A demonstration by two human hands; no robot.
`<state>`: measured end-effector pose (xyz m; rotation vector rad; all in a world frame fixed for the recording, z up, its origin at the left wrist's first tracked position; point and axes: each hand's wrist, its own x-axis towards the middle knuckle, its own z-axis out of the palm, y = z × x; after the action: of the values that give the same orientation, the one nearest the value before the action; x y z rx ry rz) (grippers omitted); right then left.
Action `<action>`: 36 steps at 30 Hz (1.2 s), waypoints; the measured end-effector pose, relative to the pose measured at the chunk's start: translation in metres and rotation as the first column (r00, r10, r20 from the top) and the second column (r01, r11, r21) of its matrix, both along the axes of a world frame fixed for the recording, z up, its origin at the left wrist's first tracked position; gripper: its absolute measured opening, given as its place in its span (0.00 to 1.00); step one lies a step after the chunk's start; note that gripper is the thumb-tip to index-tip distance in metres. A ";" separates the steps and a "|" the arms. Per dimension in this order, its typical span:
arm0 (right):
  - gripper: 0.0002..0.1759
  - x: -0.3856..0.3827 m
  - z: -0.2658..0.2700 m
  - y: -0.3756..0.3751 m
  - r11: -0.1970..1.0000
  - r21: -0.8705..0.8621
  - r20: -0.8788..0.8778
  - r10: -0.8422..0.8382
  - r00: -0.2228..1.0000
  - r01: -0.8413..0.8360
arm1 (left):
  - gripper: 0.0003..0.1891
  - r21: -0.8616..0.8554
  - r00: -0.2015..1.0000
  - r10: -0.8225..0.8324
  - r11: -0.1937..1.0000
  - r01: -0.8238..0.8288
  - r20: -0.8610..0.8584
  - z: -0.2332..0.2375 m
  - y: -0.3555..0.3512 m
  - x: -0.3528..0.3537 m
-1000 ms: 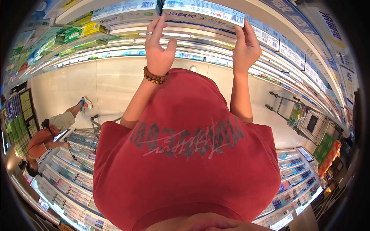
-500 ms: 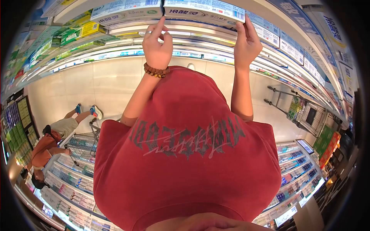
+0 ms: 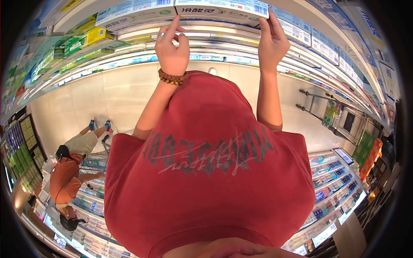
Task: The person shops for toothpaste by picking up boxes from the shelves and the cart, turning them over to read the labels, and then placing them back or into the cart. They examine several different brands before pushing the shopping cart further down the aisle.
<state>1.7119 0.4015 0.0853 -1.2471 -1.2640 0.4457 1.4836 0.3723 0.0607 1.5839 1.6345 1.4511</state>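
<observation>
A long white and light-blue box (image 3: pixel 221 12) with dark lettering lies at the shelf front, at the top of the view. At its left end is my left hand (image 3: pixel 173 50), index finger stretched to the lower corner beside a neighbouring box (image 3: pixel 133 13), the other fingers bent in. It wears a ring and a brown bead bracelet (image 3: pixel 172 78). My right hand (image 3: pixel 274 45) grips the right end, with its thumb against the front and its fingers at the side. The box sits between both hands; its far side is out of view.
More blue-white boxes (image 3: pixel 325 46) line the shelf to the right, green and yellow ones (image 3: pixel 81 41) to the left. A shopping cart (image 3: pixel 344 120) stands at the right. Behind on the left, a person in orange (image 3: pixel 64 182) is near another cart and shelving.
The view has shifted slightly, and the hands and box appear a little farther left and up. The person behind has moved right in view. Both hands keep their places at the box ends.
</observation>
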 end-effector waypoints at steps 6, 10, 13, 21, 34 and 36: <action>0.21 0.004 0.012 0.002 0.999 -0.034 0.142 -0.026 0.990 0.031 | 0.23 -0.024 1.000 0.006 1.000 -0.006 0.030 0.004 -0.001 0.001; 0.22 0.004 0.012 0.002 0.995 -0.095 0.076 -0.011 0.997 0.018 | 0.23 -0.005 1.000 0.018 1.000 -0.018 0.018 0.003 0.000 0.001; 0.22 0.003 0.013 0.002 0.998 -0.061 0.096 -0.023 0.995 0.029 | 0.22 -0.014 1.000 0.021 1.000 -0.021 0.020 0.005 0.000 0.001; 0.22 0.005 0.010 0.004 0.997 -0.075 0.085 -0.031 0.996 0.037 | 0.22 -0.014 1.000 0.025 1.000 -0.025 -0.011 0.005 0.001 0.001; 0.13 0.056 -0.003 -0.032 0.957 0.278 0.055 -0.105 0.993 0.086 | 0.12 0.051 0.994 0.109 0.993 -0.108 -0.016 0.002 -0.026 0.001; 0.10 0.062 -0.004 -0.035 0.913 0.390 0.233 0.028 0.972 -0.120 | 0.11 0.006 0.988 0.149 0.989 -0.149 0.040 0.000 -0.043 0.009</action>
<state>1.7743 0.3662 0.0815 -0.9150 -1.5088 0.0869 1.4929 0.3294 0.0605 1.4553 1.7583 1.5552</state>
